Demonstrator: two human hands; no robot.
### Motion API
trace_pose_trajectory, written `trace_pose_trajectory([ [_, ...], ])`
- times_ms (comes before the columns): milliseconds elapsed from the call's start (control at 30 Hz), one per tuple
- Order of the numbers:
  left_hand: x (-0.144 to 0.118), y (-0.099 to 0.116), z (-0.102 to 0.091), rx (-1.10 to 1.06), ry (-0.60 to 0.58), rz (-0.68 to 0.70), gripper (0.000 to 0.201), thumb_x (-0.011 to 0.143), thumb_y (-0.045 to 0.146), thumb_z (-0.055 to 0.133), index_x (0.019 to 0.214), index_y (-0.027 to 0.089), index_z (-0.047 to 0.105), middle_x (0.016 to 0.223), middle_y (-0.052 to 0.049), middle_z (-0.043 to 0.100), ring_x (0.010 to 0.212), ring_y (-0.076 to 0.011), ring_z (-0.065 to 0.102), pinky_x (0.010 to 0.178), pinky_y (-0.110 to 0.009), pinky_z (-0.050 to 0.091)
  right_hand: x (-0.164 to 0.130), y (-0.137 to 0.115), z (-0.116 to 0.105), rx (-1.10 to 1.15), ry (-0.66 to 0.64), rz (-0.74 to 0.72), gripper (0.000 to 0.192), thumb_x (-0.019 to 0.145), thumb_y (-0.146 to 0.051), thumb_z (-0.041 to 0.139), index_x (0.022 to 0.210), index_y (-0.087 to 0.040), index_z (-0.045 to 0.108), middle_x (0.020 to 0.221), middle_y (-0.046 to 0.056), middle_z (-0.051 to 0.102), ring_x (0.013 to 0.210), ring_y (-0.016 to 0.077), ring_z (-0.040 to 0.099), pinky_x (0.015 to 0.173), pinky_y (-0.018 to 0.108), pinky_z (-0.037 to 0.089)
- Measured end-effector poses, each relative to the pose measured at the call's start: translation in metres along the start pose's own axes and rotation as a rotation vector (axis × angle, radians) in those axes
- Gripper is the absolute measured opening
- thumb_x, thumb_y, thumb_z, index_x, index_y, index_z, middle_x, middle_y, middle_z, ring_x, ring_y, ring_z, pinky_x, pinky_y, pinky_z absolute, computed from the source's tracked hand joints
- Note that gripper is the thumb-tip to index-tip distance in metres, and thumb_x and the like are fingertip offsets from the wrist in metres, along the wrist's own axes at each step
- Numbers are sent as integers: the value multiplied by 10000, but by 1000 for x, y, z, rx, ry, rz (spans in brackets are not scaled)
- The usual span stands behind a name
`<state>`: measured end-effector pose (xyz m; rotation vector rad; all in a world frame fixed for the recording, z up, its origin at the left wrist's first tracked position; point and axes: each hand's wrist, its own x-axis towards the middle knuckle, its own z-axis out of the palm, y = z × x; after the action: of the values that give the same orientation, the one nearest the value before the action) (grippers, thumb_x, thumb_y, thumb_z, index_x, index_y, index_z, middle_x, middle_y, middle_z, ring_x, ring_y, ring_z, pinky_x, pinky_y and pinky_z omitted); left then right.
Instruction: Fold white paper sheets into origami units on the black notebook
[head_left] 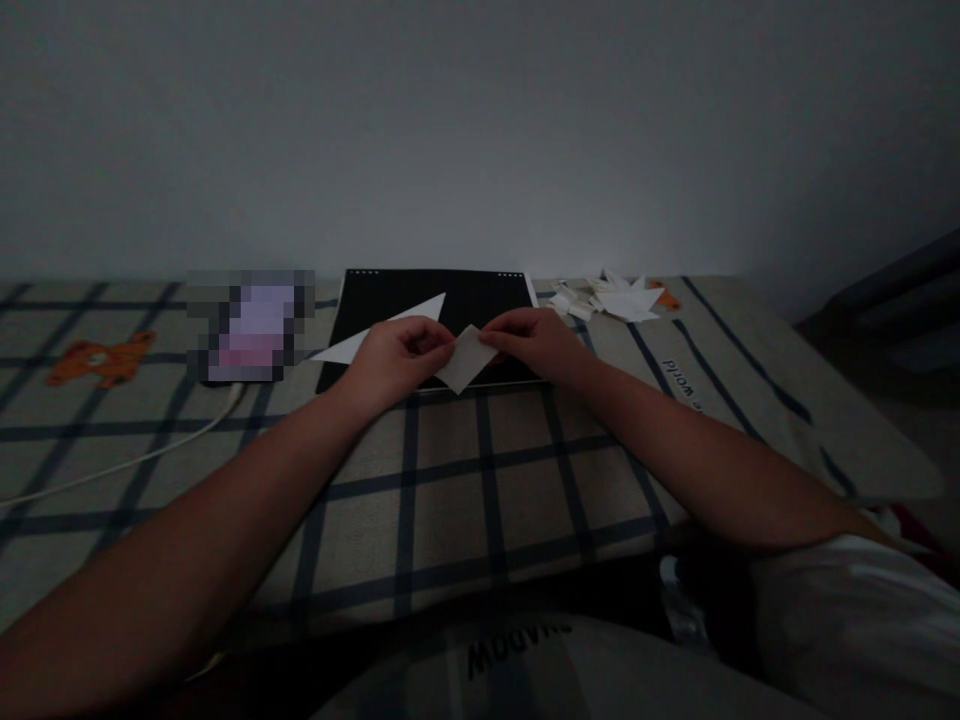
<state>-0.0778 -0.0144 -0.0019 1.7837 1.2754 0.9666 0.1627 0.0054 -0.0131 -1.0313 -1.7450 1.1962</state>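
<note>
A small folded piece of white paper (463, 362), diamond-shaped from here, is held up between my two hands. My left hand (397, 358) pinches its left corner between thumb and fingers. At the right corner, my right hand (536, 342) grips it the same way. Beneath both hands lies a flat black board or pad (480, 290) with small holes along its far edge. On that pad, partly behind my left hand, rests a pointed white sheet of paper (420, 313).
A plaid cloth (442, 460) covers the table. To the left lies a phone (255, 325), its screen blurred, with a white cable (165, 447). Several folded white paper pieces (622, 298) sit to the right of the pad. A grey wall (465, 130) stands behind.
</note>
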Motion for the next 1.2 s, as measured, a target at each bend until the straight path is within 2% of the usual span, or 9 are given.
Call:
trace_pose_trajectory([
  [133,-2,0,1,25,-70,36,190,766,364,786,848,193,777,714,-10,699,663,-164,611,602,-268,475,-2,0,1,-91,-49,-47,246,860,-466,822,853,-220,819,815,29,797,752,185,702,691,312,558],
  [267,-6,3,4,75,-68,84,295,841,479,799,929,200,836,760,-27,732,692,-170,620,618,-277,482,-6,-3,4,-120,-129,-66,313,873,-520,809,877,-207,829,795,29,780,729,178,679,660,301,507],
  [633,-8,7,4,229,32,207,169,897,337,755,861,211,862,782,-29,785,698,-161,640,650,-272,485,-3,5,11,-138,-102,-168,339,903,-527,779,873,-189,802,811,30,761,750,168,641,685,301,480],
  [800,-5,5,3,142,139,136,138,860,334,800,788,218,818,779,-24,779,712,-164,659,645,-264,501,-1,2,5,-125,-88,-128,337,907,-525,779,872,-190,780,778,29,749,727,170,653,657,297,488],
  [1000,1,2,-5,-121,262,-64,136,861,304,805,774,203,774,731,-19,767,644,-154,671,574,-242,503,5,11,-12,-117,33,-65,284,895,-465,811,830,-203,722,715,11,727,674,160,671,679,308,547],
  [1100,2,1,-3,-140,258,-90,122,849,286,828,767,208,783,729,-14,773,646,-157,684,580,-245,518,7,13,-11,-20,47,-77,347,914,-542,810,917,-204,731,768,11,740,705,154,688,723,314,590],
  [1200,0,-1,3,-135,219,-54,111,839,309,854,779,221,820,791,-25,807,711,-175,723,626,-260,548,4,10,-3,53,-40,-109,411,903,-594,826,1020,-207,749,856,18,766,758,156,706,738,313,608],
])
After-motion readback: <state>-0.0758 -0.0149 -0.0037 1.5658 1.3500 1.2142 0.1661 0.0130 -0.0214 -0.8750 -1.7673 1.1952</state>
